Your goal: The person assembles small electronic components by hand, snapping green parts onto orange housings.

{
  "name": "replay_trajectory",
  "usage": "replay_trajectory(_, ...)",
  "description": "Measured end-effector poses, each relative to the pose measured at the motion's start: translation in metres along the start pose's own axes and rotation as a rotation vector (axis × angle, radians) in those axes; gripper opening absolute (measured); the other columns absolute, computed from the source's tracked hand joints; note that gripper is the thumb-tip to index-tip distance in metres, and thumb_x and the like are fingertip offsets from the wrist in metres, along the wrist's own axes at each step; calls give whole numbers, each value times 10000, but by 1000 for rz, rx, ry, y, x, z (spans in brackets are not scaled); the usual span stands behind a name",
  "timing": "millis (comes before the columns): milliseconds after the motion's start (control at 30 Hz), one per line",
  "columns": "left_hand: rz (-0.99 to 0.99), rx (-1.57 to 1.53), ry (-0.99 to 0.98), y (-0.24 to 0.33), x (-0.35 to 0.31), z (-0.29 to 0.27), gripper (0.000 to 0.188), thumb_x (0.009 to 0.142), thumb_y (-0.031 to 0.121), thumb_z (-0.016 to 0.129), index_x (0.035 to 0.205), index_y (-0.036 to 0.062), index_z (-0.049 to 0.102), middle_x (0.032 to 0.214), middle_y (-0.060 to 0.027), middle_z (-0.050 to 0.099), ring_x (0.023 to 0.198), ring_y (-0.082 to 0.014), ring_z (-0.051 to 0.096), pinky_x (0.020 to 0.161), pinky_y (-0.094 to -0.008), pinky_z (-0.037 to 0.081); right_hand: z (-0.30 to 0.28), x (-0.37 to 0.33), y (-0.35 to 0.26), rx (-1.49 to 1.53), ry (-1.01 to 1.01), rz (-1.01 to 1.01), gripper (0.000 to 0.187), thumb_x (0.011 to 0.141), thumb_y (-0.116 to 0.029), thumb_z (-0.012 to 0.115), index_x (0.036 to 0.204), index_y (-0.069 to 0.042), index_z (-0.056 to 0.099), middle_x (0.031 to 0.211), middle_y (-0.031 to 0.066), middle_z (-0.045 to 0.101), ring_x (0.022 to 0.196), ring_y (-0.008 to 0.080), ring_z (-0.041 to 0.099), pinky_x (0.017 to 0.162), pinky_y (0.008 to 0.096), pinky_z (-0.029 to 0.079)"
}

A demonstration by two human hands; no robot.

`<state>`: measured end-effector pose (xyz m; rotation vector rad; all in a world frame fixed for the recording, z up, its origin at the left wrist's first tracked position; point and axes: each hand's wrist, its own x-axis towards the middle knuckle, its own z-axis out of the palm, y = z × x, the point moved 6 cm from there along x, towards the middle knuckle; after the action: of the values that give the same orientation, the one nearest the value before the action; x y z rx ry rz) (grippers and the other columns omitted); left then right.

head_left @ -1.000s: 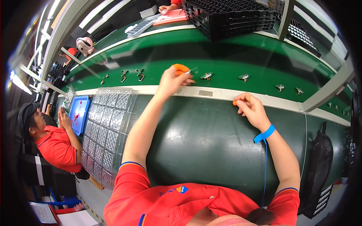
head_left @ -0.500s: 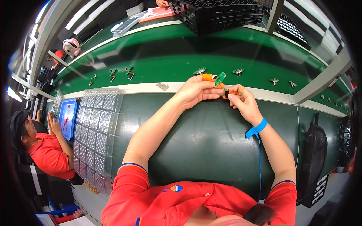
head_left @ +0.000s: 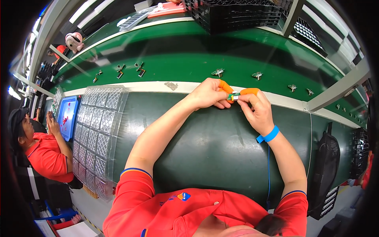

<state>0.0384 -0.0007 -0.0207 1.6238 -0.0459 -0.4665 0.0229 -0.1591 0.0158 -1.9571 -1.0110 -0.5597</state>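
Observation:
Between my two hands is a small green circuit board (head_left: 230, 96), held level above the near edge of the bench. My left hand (head_left: 211, 94) pinches its left end, with an orange finger cot on a finger. The fingers of my right hand (head_left: 258, 110) are closed at the other end, against a small whitish part on the board. Orange cots cover fingers of that hand too, and a blue wrist strap (head_left: 269, 135) with a cord circles the wrist. My fingers hide much of the board.
Beyond my hands runs a green conveyor belt (head_left: 177, 73) carrying several small circuit assemblies (head_left: 257, 75). A clear compartmented tray (head_left: 94, 134) and a blue tray (head_left: 68, 118) lie left, near a co-worker (head_left: 47, 158). A black mesh bag (head_left: 325, 166) is at right; black crates (head_left: 233, 17) stand behind.
The green board has turned from slanting upward to level. My right hand has brought the small part it held against the board. The assemblies on the belt appear shifted slightly right.

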Motion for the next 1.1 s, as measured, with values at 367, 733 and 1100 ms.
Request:
replay_trajectory(367, 51, -67, -116, 5, -3, 9, 200, 858, 96, 578, 996, -46, 546, 893, -118, 653, 755, -147, 658, 649, -255, 551, 0, -1, -2, -42, 6, -69, 149, 720, 43, 669, 825, -26, 588, 846, 77, 583, 681, 199, 539, 514, 291, 419)
replay_trajectory(733, 220, 177, -54, 2, 2, 7, 207, 820, 117, 686, 943, 27, 546, 785, -29, 602, 666, -66, 560, 584, -214, 486, 18, -11, 30, 424, -247, 511, 186, 841, -94, 627, 966, 1, 529, 818, 8, 555, 602, 50, 460, 521, 211, 402)
replay_trajectory(1100, 417, 730, 470, 35, 6, -55, 248, 745, 128, 697, 923, 4, 577, 845, -135, 627, 778, -227, 622, 713, -330, 494, 21, -14, 33, 565, -227, 692, 336, 891, -208, 573, 1162, -31, 484, 967, 34, 595, 690, 59, 536, 576, 186, 427)
